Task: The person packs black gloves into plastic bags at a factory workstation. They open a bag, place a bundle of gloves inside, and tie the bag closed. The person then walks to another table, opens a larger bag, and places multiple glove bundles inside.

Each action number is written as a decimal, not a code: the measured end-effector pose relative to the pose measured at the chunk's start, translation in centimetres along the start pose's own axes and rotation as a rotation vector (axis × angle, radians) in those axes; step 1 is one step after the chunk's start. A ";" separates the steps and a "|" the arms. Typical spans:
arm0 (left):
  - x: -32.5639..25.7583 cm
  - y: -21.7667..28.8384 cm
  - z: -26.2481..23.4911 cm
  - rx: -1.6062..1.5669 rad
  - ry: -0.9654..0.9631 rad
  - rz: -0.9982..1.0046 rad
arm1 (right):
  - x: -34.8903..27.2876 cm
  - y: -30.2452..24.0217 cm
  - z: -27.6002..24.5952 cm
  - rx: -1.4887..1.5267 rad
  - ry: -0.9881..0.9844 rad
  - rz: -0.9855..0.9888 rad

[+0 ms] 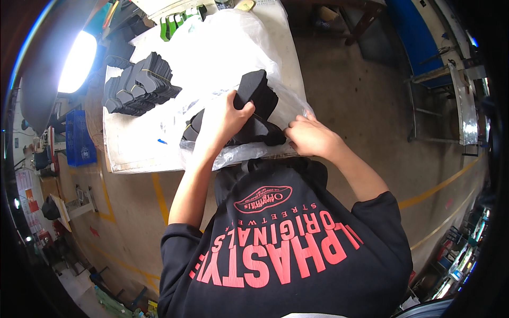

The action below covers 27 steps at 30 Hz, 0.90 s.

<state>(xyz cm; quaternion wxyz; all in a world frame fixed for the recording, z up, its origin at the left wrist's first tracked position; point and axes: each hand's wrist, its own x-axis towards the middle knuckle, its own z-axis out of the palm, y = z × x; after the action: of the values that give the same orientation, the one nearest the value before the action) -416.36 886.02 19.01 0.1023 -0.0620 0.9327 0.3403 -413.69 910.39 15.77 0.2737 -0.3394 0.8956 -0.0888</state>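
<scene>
My left hand (232, 117) is closed round an upright bundle of black, sole-shaped foam pieces (253, 85) at the near edge of the table. More of the same black pieces (249, 131) lie beneath and beside it, a thin yellow band showing on them. Around these pieces spreads a clear plastic bag (233, 45), its mouth toward me and its far part stretched over the table. At the right side of the bag mouth, my right hand (313, 137) has its fingers closed on the plastic bag's edge, beside the pieces. Some of its fingertips are hidden.
Several banded stacks of similar black pieces (140, 85) stand on the white table (127, 153) at left. A small blue item (162, 141) lies near them. Green curved pieces (177, 22) sit at the far end. A blue crate (81, 139) is off to the left.
</scene>
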 end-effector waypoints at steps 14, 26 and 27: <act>-1.3 0.4 2.8 0.338 0.090 0.165 | -2.6 0.0 -6.8 0.230 0.473 -0.206; -1.6 2.0 2.9 0.351 0.326 0.621 | 3.5 7.1 -0.7 0.646 0.386 0.403; -1.6 1.9 2.4 0.284 0.300 0.740 | 3.8 7.3 -0.4 0.709 0.395 0.397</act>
<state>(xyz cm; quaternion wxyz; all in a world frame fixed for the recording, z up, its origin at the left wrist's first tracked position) -414.77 889.11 18.82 -0.1563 0.2428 0.9343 0.2092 -420.32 913.39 11.97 0.2086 -0.0229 0.8926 -0.3991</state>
